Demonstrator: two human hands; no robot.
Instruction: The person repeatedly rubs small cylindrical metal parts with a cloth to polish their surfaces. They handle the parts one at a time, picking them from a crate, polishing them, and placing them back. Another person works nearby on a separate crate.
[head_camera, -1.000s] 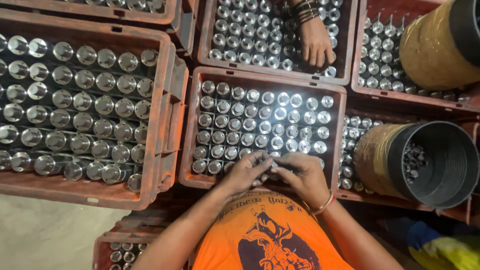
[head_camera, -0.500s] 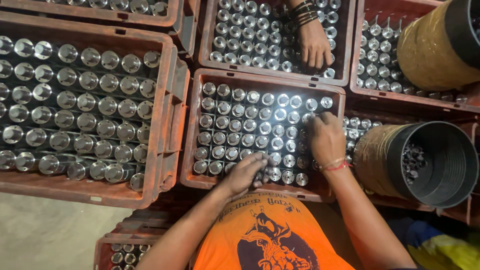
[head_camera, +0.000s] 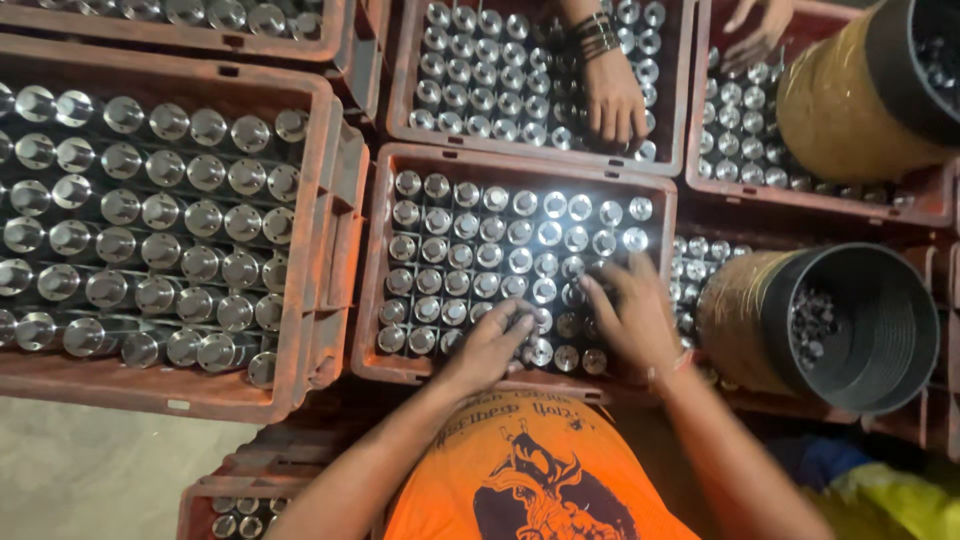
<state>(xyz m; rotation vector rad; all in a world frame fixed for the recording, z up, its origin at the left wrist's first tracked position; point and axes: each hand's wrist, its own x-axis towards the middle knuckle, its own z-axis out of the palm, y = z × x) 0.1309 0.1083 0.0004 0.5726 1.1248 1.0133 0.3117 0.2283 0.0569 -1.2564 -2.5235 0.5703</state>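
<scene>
Pale concrete floor (head_camera: 90, 470) at 8 o'clock; all else covered by red plastic crates packed edge to edge.

Left hand (head_camera: 495, 350): fingers (head_camera: 520, 318) curled close together, tips pinched on one of the small shiny metal cylinders (head_camera: 470, 262) in the bottom rows of the centre crate (head_camera: 372, 290); whether actually gripped, cannot tell. Forearm running back toward 7 o'clock.

Right hand (head_camera: 632, 318): fingers (head_camera: 598, 296) spread moderately, palm down, resting flat across cylinder tops at the crate's 4 o'clock corner; nothing held. Thin red band at the wrist. Forearm running back toward 5 o'clock.

Centre crate: cylinders upright in tidy rows, round tops up, bright glare on those toward 1 o'clock. Both hands touching the lowest rows, just beside each other.

Orange printed shirt (head_camera: 520, 470): at 6 o'clock, directly below the crate.

Large crate (head_camera: 320, 200) at 9 o'clock: bigger silver cylinders (head_camera: 160, 210) lying tilted in rows.

Upper crate (head_camera: 400, 70) at 12 o'clock: small cylinders as in the centre; another person's hand (head_camera: 612, 98), with dark bangles at the wrist, laid flat on them.

Right-hand crate (head_camera: 800, 190) at 2 o'clock: small cylinders; second foreign hand (head_camera: 760, 30) at the top edge, partly cut off.

Black ribbed tub (head_camera: 860, 330) at 3 o'clock: tipped sideways, loose small metal pieces inside. Similar tub (head_camera: 860, 80), yellowish outside, at 1 o'clock.
</scene>
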